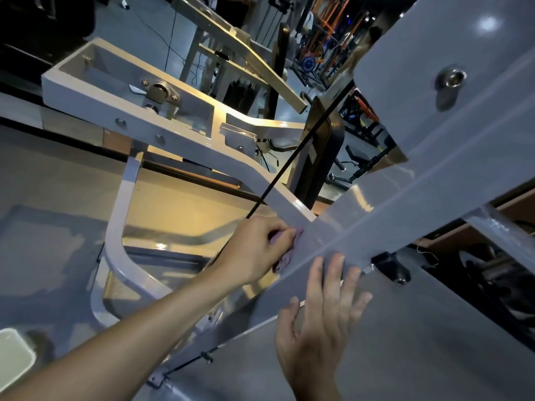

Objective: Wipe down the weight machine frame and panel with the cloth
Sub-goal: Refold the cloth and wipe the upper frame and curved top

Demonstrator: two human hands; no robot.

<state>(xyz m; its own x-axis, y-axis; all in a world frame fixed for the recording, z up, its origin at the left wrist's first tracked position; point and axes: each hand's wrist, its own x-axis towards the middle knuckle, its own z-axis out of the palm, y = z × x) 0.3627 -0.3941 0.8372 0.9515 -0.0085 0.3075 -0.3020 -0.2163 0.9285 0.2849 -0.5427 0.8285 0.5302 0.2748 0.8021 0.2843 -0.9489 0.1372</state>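
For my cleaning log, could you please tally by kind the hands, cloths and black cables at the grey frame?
Hands: 2, left hand gripping the cloth, right hand flat on the frame
Cloths: 1, purple cloth
Black cables: 1, cable
Total: 4

Orange-and-black steel racks (327,27) stand beyond a black padded workout bench (359,156) on the grey gym floor (150,33); a black cable (170,33) trails across that floor, well left of the bench.

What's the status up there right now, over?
Left hand grips purple cloth against grey frame beam. Right hand open, flat on panel. Black cable runs close beside cloth.
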